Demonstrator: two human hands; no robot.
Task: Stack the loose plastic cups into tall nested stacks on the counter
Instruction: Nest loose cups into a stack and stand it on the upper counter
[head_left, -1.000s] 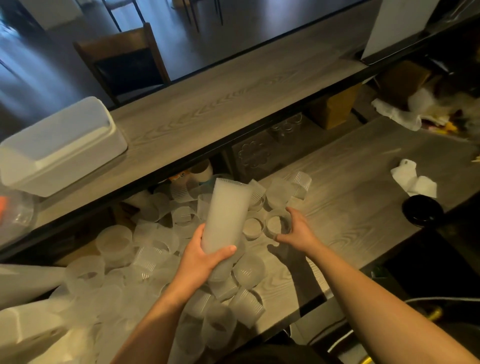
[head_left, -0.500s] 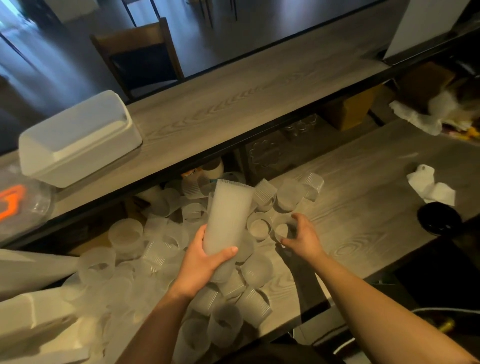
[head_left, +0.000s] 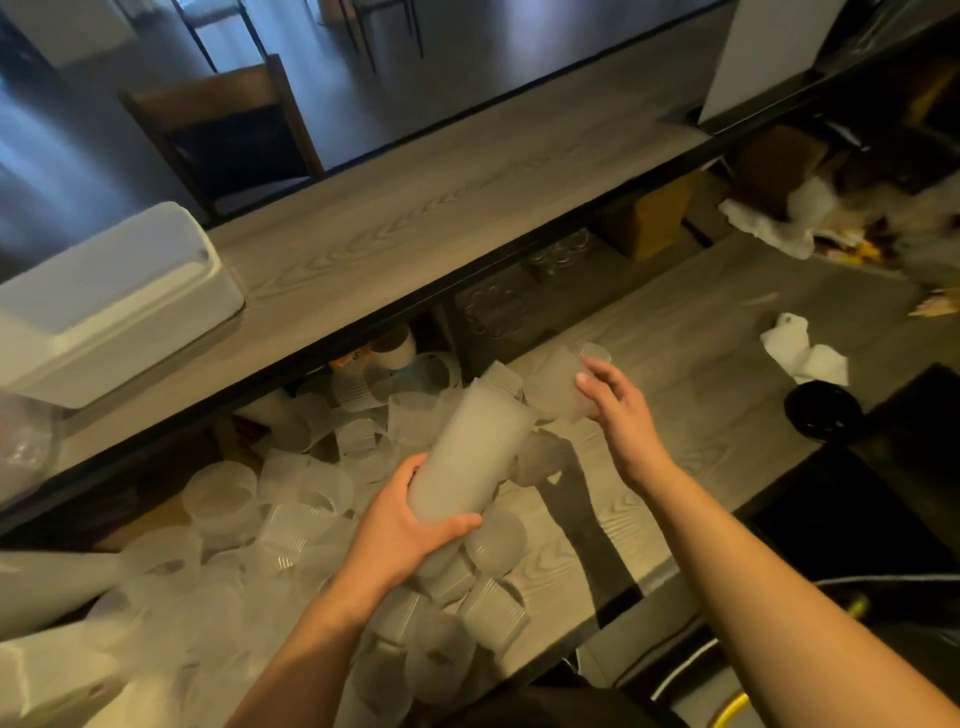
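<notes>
My left hand (head_left: 402, 525) holds the tall stack of cups (head_left: 467, 457) in a tight grip near its bottom, and it leans to the right. My right hand (head_left: 618, 410) holds one loose cup (head_left: 558, 387) just beside the stack's top. Many loose cups (head_left: 291, 514) lie on the table (head_left: 691, 374). The table's right side has bare room. Its near edge is close.

The nested stack (head_left: 470, 457) gripped in the left hand (head_left: 402, 530) is frosted, translucent plastic, matt and faintly ribbed, as is the single cup (head_left: 558, 387) in the right hand (head_left: 618, 410). The loose cups (head_left: 291, 499) around the left hand share that cloudy finish. The counter (head_left: 691, 374) under both hands shows grey, matt wood grain. Crumpled white paper (head_left: 802, 353) lies beyond the right hand.
</notes>
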